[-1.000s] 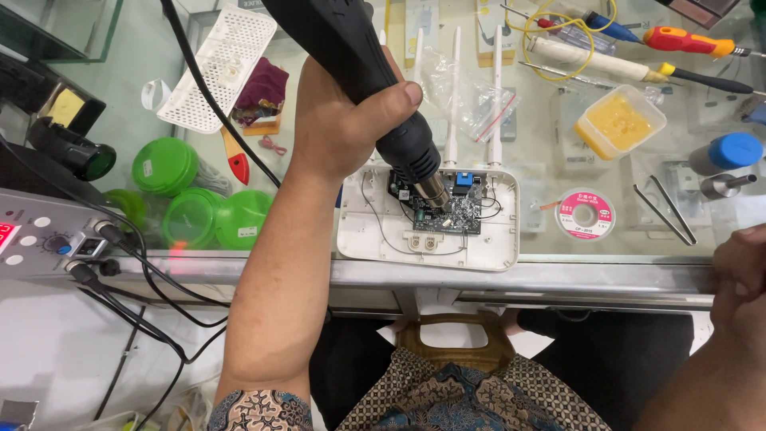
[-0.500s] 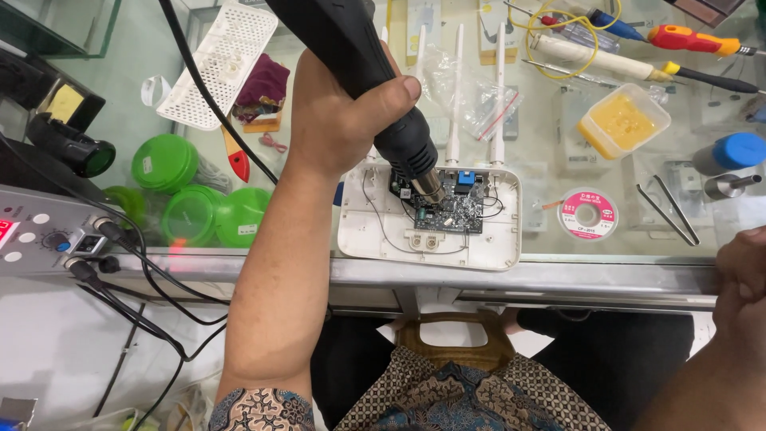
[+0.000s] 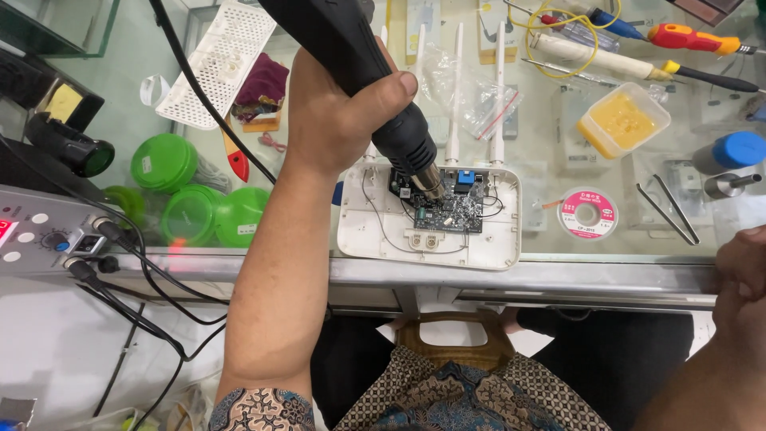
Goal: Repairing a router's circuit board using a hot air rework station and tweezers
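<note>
A glass counter [image 3: 606, 263] fills the upper two thirds of the frame, its metal front edge running across the middle. Down the centre comes the left hand [image 3: 335, 120], fingers wrapped fully around the black heat gun [image 3: 359, 72], thumb pressed on its side; the gun slants from top centre down to the right, and its metal nozzle hangs just over the circuit board [image 3: 443, 203], whether touching it or not cannot be told from this angle. The board sits inside an open white router shell [image 3: 495, 239] at centre frame, near the counter's front edge, with three white antennas [image 3: 455, 88] pointing toward the top. At the far left a grey control unit [image 3: 32, 231] with knobs has black cables [image 3: 136, 311] dropping below it. Green round lids [image 3: 191, 207] cluster left of the forearm, under a white perforated tray [image 3: 215, 64]. A yellow tub [image 3: 622, 120] stands upper right, with screwdrivers [image 3: 686, 40] above it, a solder reel [image 3: 586, 214] just right of the shell, then tweezers [image 3: 666, 209] and a blue-capped bottle [image 3: 734, 152]. The right hand [image 3: 742, 279] shows only at the right edge, off the counter, fingers curled loosely, nothing visibly in them.
</note>
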